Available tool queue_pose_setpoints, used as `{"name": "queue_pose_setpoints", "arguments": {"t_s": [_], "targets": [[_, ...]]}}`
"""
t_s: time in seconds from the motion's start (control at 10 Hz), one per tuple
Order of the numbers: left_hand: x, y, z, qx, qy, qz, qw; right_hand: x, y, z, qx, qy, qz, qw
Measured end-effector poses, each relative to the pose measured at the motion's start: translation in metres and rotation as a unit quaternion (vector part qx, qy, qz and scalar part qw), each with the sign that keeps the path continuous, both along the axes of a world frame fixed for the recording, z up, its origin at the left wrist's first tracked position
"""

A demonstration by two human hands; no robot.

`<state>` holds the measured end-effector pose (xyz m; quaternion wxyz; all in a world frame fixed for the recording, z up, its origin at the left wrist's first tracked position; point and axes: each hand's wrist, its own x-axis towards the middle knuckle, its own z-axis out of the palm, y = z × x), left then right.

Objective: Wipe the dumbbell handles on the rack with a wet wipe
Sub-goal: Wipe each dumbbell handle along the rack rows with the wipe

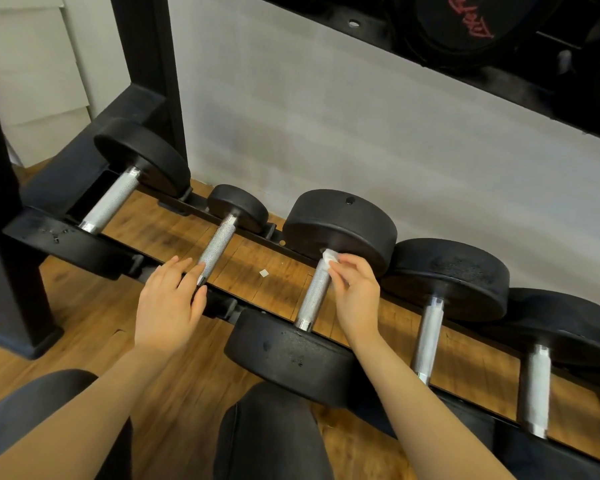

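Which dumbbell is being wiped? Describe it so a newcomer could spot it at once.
Find the bottom shelf of the black rack, where five dumbbells lie in a row. It is the middle dumbbell. It alone has the right hand pressing a white wet wipe against the far end of its handle.

Five dumbbells lie on the lower rack (66, 237): the first (113, 199), the second (219, 242), the third (314, 294), the fourth (428, 336) and the fifth (534, 389). One wet wipe (328, 258) is visible, one small white scrap (264, 273) on the floor, and two hands: left (168, 303), right (355, 292).
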<state>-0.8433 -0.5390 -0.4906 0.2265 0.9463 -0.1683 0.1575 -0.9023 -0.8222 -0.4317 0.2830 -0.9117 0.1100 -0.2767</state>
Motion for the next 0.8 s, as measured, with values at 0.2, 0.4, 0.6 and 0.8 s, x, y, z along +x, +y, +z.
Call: {"name": "queue_pose_setpoints", "arguments": {"t_s": [0.2, 0.4, 0.6, 0.8], "targets": [[0.001, 0.000, -0.002, -0.009, -0.006, 0.000, 1.000, -0.007, 0.000, -0.001, -0.023, 0.015, 0.022, 0.999], [0.002, -0.001, -0.003, -0.004, -0.004, 0.002, 1.000, -0.001, 0.002, 0.001, 0.026, 0.003, -0.025, 0.999], [0.001, 0.000, -0.003, -0.010, -0.007, -0.001, 1.000, -0.012, 0.001, 0.007, 0.087, 0.057, 0.044, 0.994], [0.001, 0.001, -0.003, -0.009, -0.007, -0.004, 1.000, -0.006, 0.003, 0.005, 0.082, 0.030, 0.010, 0.996]]}}
